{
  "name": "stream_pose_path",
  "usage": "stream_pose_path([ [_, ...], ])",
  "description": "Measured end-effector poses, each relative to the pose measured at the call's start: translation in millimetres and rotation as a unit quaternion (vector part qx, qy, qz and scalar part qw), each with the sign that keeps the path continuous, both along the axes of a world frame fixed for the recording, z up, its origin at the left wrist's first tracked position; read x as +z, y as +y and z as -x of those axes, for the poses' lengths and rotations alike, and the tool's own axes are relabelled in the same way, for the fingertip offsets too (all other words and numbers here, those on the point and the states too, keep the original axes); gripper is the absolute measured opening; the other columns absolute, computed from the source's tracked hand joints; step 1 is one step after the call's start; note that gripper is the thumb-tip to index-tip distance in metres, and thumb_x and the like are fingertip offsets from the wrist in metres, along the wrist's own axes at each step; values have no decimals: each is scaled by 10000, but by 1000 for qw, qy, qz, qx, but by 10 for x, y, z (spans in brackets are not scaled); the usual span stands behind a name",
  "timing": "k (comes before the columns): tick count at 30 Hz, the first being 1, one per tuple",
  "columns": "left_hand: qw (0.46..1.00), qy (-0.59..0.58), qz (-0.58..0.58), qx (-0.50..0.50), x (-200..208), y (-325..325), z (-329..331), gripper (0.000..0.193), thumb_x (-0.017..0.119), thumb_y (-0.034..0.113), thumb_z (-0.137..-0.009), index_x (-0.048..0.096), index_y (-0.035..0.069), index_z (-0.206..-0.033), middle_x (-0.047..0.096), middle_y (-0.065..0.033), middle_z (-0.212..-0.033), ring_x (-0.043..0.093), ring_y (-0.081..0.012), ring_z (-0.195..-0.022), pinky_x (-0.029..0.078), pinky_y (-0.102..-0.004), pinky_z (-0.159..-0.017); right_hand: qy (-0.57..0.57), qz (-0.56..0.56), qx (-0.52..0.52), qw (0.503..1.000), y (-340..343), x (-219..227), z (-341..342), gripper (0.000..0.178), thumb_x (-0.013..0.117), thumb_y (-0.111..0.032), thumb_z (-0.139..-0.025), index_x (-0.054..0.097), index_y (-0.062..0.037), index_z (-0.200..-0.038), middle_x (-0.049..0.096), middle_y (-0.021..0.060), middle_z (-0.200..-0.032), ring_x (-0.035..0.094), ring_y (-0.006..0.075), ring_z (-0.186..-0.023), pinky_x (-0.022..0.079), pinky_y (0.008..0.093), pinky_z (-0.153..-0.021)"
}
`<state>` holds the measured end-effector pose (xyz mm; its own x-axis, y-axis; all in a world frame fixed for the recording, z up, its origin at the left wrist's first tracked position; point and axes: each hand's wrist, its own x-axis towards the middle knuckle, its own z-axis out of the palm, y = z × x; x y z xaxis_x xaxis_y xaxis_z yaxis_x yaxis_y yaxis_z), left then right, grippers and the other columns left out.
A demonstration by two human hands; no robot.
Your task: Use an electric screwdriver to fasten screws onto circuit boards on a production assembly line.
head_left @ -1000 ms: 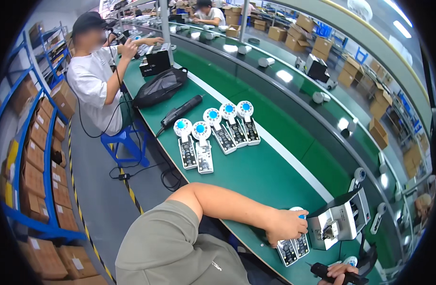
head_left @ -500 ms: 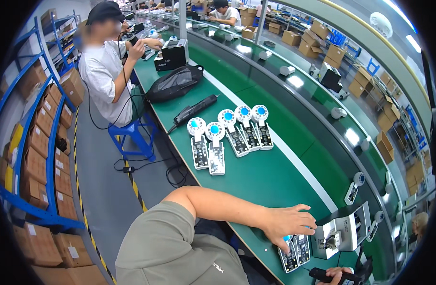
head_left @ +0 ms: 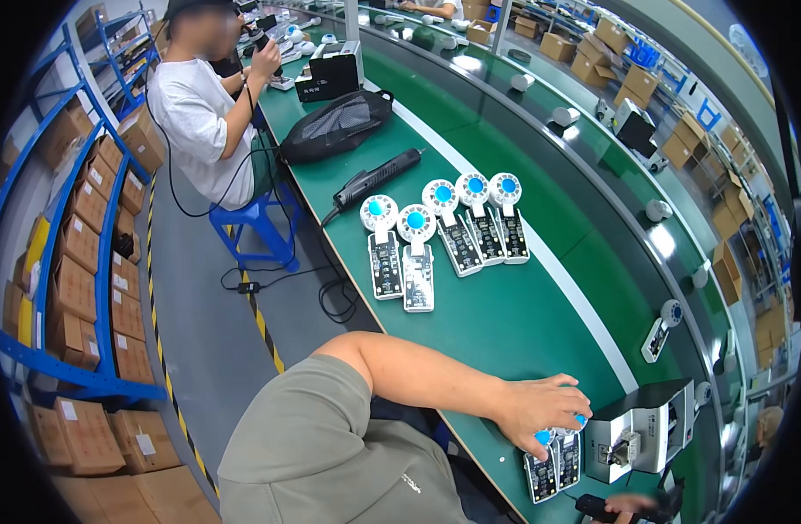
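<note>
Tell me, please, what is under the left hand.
Two white devices with black circuit boards and blue-centred round heads; the left hand hides parts of those heads.

Bright light glares white off the glossy conveyor (head_left: 617, 182) on my feed, the fisheye bowing blue shelves (head_left: 77, 377) toward blackened corners.

A green bench (head_left: 483, 327) bears white devices (head_left: 419, 279), apparently a screwdriver (head_left: 378, 182).

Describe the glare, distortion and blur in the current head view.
Head view: white glare patches on the glossy far worktop; the green table bows under fisheye distortion; black corners; the right hand looks blurred, the left hand clearer.
</note>
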<state>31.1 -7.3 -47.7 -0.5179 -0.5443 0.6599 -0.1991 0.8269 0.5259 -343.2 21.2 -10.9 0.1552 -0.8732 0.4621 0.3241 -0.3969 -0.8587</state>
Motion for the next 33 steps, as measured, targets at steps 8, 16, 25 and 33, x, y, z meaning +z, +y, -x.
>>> stream_pose_path([
  [8,1000,3,-21,-12,40,34,-33,713,837,380,-568,612,20,-1141,453,-182,-1345,394,-353,-1275,219,-549,-1091,-26,-11,6,1000,73,196,-336,96,634,-73,-873,578,-57,-950,591,78,-680,554,185,-605,498,321,-616],
  [16,1000,-1,-18,-18,11,43,0,810,868,391,-511,583,35,-1180,417,-181,-1394,364,-365,-1320,215,-555,-1096,-57,-25,13,998,5,-72,37,94,634,-77,-875,585,-61,-952,595,77,-692,557,185,-611,494,318,-616],
  [25,1000,5,5,-14,9,73,43,822,848,443,-547,563,38,-1203,422,-186,-1387,363,-366,-1320,220,-558,-1093,-45,-28,4,999,54,20,-39,80,614,-71,-881,584,-68,-955,592,75,-711,553,183,-619,482,314,-625],
  [33,1000,26,-3,-8,182,35,-76,799,767,518,-666,516,69,-1277,435,-135,-1424,401,-335,-1315,224,-546,-1096,49,-57,-145,987,135,286,-647,247,612,-107,-876,526,-65,-1104,499,22,-674,462,116,-564,401,243,-558],
])
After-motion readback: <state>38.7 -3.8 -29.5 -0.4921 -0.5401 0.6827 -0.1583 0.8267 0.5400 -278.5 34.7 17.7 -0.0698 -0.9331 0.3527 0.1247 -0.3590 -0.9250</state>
